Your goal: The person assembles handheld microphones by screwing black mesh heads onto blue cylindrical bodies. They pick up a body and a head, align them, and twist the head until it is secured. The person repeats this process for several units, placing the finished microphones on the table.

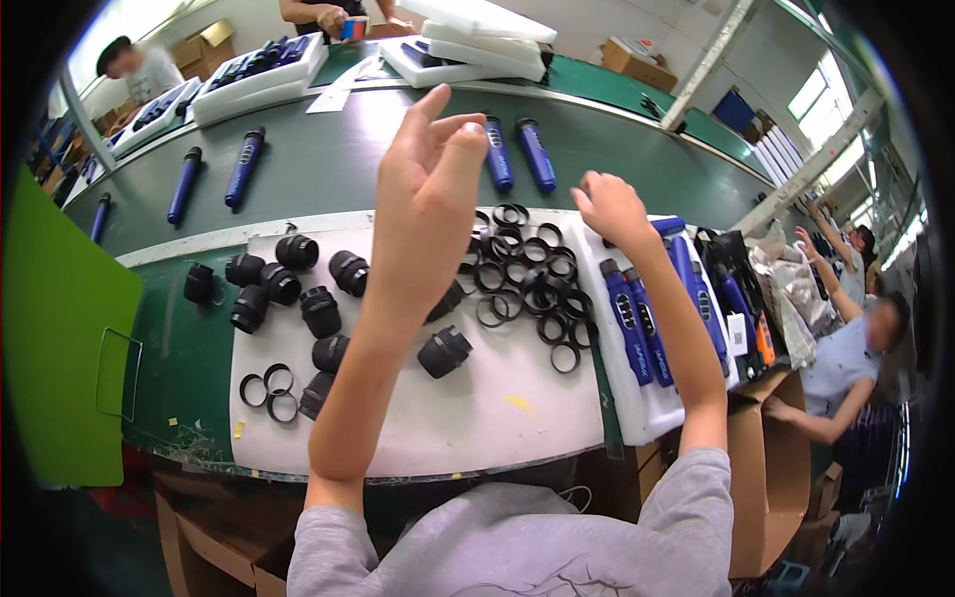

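Note:
My left hand (433,194) is raised over the middle of the bench, its fingers partly spread and nothing visible in them. Its thumb overlaps the top of a blue flashlight-like tube (499,164) lying on the dark belt; I cannot tell whether they touch. Another blue tube (536,156) rests to the right. Over the far end of a white foam tray (637,423) hangs my right hand (614,207), fingers loosely bent, nothing seen in them. Several blue tubes (627,323) lie in that tray. Between my arms is a pile of black rings (542,289). Ribbed black heads (320,310) stand and lie around my left forearm, which hides some.
Three more blue tubes, one a long one (245,167), lie on the belt (328,169) at left. Three loose rings (269,390) sit near left. Beyond are stacked foam trays (468,45) and a co-worker's hand (330,18). A cardboard box (771,468) stands at right.

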`<control>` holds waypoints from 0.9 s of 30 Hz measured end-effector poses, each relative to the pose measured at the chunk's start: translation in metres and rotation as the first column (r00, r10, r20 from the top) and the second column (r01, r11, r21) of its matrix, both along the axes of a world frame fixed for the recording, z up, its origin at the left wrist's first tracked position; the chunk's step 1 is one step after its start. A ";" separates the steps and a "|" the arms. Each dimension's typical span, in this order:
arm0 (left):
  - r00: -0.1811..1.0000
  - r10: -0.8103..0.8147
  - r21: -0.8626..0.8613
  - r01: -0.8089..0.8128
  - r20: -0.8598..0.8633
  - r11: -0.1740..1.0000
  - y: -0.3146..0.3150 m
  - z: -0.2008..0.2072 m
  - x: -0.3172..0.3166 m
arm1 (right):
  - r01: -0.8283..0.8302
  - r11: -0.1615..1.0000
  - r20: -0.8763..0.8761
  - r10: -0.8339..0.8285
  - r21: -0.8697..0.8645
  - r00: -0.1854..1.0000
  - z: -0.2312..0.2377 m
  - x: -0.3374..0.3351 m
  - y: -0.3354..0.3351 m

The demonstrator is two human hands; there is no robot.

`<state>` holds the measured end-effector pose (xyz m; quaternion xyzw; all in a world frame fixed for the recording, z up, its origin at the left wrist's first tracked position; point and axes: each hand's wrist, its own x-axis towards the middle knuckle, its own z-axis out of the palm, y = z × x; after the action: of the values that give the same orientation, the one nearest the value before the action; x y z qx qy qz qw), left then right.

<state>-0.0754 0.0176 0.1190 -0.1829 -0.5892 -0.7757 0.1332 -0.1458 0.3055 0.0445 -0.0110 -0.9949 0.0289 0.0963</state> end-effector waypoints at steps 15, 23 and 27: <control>0.993 -0.119 -0.136 0.115 -0.019 0.984 0.007 0.002 0.009 | 0.203 0.971 0.219 -0.172 -0.125 0.961 -0.003 0.151 0.062; 0.996 -0.091 -0.196 0.086 -0.014 0.977 0.013 0.001 0.015 | -0.030 0.967 0.316 0.112 -0.254 0.942 0.002 0.141 0.075; 0.987 -0.162 -0.263 0.161 0.018 0.951 0.018 0.001 0.017 | -0.112 0.984 -0.052 0.106 -0.139 0.993 0.023 0.147 0.066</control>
<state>-0.0589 0.0356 0.1195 -0.2480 -0.6698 -0.6985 0.0447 0.0010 0.3714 0.0673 0.0371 -0.9871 0.1047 0.1156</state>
